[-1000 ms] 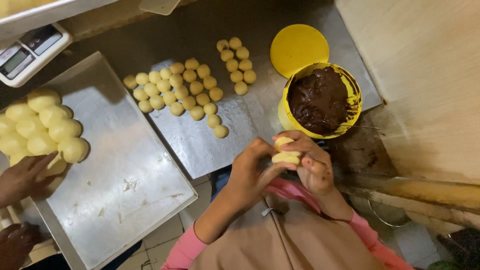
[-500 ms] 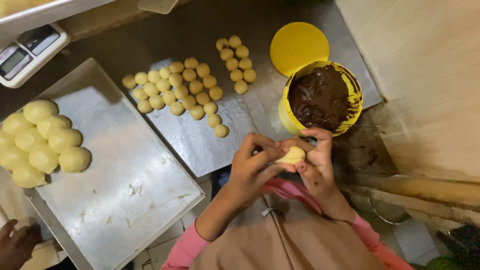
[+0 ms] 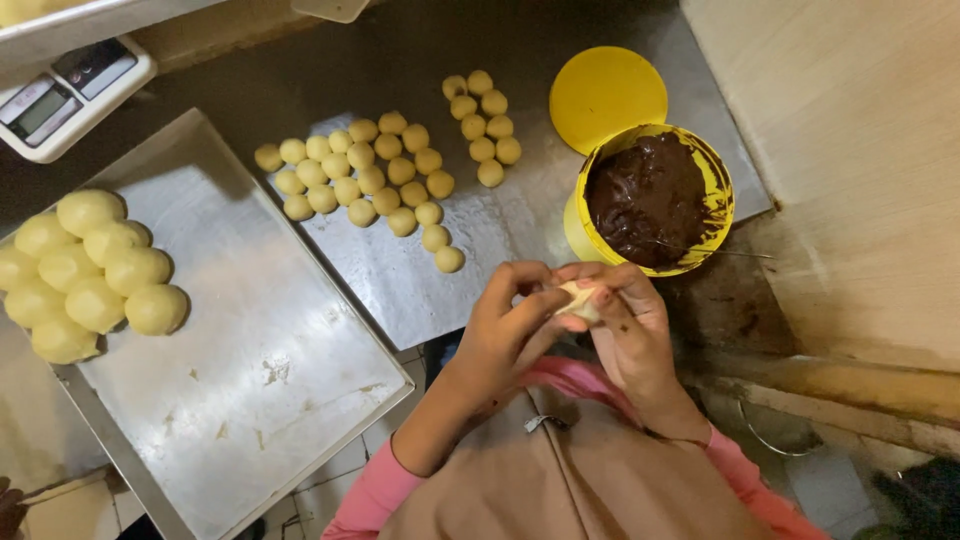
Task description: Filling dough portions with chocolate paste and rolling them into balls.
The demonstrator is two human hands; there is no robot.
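**Pale dough pinched shut beside the chocolate tub**

Head view. Yellow tub (image 3: 600, 235) of dark chocolate filling (image 3: 648, 198) is the landmark; its yellow lid (image 3: 607, 95) lies just behind it. Directly in front of the tub, the left hand (image 3: 510, 325) and right hand (image 3: 630, 330) meet around one dough piece (image 3: 578, 300), fingers of both curled closed and gripping it between the fingertips. Half a second ago the piece showed as a rounder lump; a second ago it lay open and flat in the hands. Now most of it is covered by the fingers, which suggests the filling is being sealed inside. Left of the tub, small dough balls (image 3: 370, 180) sit in two groups on a steel sheet (image 3: 480, 270). Further left, larger balls (image 3: 85, 270) rest on a tray (image 3: 250, 400); a scale (image 3: 60, 100) stands beyond it.
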